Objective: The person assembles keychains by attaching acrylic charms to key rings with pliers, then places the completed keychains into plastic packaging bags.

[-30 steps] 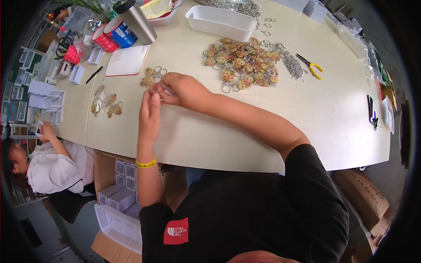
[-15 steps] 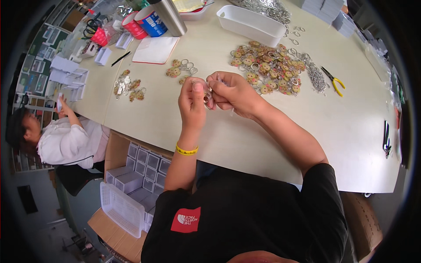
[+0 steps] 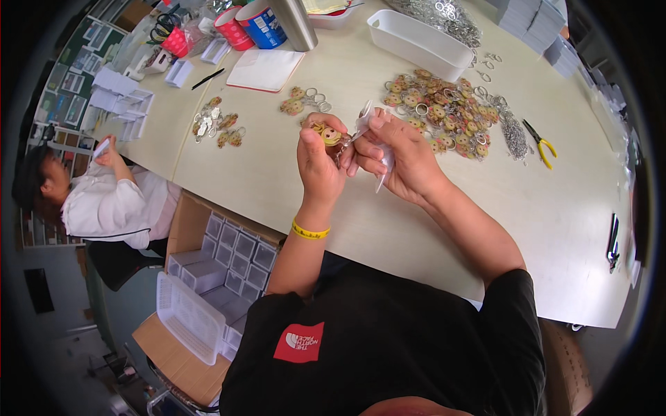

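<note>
My left hand [image 3: 318,163] holds a small round yellow-brown keychain charm [image 3: 327,133] with a metal ring, raised above the pale table [image 3: 291,187]. My right hand [image 3: 394,154] pinches a small clear plastic sleeve [image 3: 374,139] right beside the charm; the two hands touch at the fingertips. A yellow band [image 3: 309,232] sits on my left wrist. A heap of similar charms [image 3: 444,111] lies just beyond my right hand.
A white rectangular tray [image 3: 416,43], a chain pile [image 3: 515,135] and yellow-handled pliers [image 3: 540,144] lie to the right. Small charm groups [image 3: 216,128] and a white notepad [image 3: 265,69] lie to the left, with cups [image 3: 246,24] behind. A seated person [image 3: 97,197] is at far left, with boxes of clear cases [image 3: 222,256] below the table.
Both hands have lifted off the table toward me, still together. The charm and clear sleeve now show between the fingers. The view has shifted, so the table items sit higher and farther right.
</note>
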Demonstrator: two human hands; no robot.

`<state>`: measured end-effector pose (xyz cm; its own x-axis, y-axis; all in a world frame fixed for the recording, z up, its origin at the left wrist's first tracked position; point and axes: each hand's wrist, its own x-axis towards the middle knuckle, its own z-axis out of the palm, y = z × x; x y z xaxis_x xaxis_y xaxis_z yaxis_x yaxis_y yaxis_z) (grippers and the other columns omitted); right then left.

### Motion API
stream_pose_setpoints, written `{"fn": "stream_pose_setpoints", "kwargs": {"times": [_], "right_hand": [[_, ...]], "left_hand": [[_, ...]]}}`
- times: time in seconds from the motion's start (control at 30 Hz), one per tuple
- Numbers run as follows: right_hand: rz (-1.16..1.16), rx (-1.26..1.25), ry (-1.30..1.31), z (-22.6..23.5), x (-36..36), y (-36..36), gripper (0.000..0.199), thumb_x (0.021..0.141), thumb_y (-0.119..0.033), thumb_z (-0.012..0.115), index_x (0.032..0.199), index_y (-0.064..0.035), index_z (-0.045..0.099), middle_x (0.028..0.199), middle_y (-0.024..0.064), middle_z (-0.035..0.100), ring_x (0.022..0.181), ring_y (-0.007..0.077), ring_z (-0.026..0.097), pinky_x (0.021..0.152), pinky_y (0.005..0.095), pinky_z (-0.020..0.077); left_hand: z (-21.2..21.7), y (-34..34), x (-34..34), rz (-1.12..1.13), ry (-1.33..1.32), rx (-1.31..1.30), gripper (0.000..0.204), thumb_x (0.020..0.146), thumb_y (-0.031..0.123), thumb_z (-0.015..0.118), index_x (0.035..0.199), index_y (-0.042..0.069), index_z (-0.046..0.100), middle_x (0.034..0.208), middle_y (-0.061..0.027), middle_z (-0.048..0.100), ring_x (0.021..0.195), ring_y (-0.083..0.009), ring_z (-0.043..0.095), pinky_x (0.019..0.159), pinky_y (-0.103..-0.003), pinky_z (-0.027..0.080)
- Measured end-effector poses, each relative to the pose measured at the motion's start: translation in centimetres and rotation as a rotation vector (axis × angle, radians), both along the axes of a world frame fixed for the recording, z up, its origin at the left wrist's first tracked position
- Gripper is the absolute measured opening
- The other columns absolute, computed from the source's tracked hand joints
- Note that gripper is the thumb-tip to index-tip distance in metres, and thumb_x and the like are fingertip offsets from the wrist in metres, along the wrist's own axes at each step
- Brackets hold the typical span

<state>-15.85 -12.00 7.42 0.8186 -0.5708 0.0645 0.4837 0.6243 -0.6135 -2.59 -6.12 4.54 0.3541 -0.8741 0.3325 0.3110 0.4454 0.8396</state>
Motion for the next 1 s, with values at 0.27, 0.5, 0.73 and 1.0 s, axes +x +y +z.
{"fn": "stream_pose_setpoints", "kwargs": {"times": [0.27,0.5,0.73,1.0], "right_hand": [[-0.149,-0.056,0.083,2.1,-1.3,-2.0,0.009,0.098,-0.008,0.048,0.106,-0.0045,0.049,0.102,0.0083,0.052,0.077,0.0146,0.05,0.057,0.0245,0.0405],[-0.03,-0.458,0.485,2.2,-2.9,-2.9,0.013,0.096,-0.011,0.059,0.107,-0.007,0.058,0.088,0.0,0.055,0.077,0.0082,0.051,0.064,0.0231,0.0418],[-0.215,-0.795,0.625,2.2,-2.0,-2.0,0.018,0.094,-0.018,0.069,0.103,-0.0045,0.062,0.082,-0.0007,0.058,0.079,0.0086,0.055,0.072,0.0266,0.0461],[-0.653,-1.731,0.499,2.1,-2.3,-1.9,0.022,0.077,-0.009,0.072,0.098,-0.0063,0.068,0.093,0.0042,0.064,0.076,0.0203,0.066,0.062,0.0308,0.0537]], "left_hand": [[1.1,-0.1,1.1,-0.038,0.02,0.03,0.052,0.102,0.056,0.037,0.098,0.006,0.054,0.068,-0.0053,0.055,0.057,-0.0104,0.049,0.054,-0.022,0.041],[2.3,1.0,0.6,0.221,-0.954,0.082,0.029,0.081,0.005,0.079,0.105,-0.001,0.062,0.082,-0.0007,0.062,0.063,-0.0034,0.045,0.052,-0.02,0.036],[1.2,1.4,0.0,0.189,-0.764,0.114,0.06,0.084,0.011,0.078,0.128,0.004,0.038,0.083,-0.008,0.065,0.066,-0.0134,0.059,0.059,-0.026,0.048],[2.2,2.1,0.5,0.086,-0.783,0.081,0.077,0.083,-0.005,0.073,0.144,0.003,0.027,0.087,-0.0077,0.063,0.079,-0.0112,0.059,0.066,-0.023,0.047]]}}
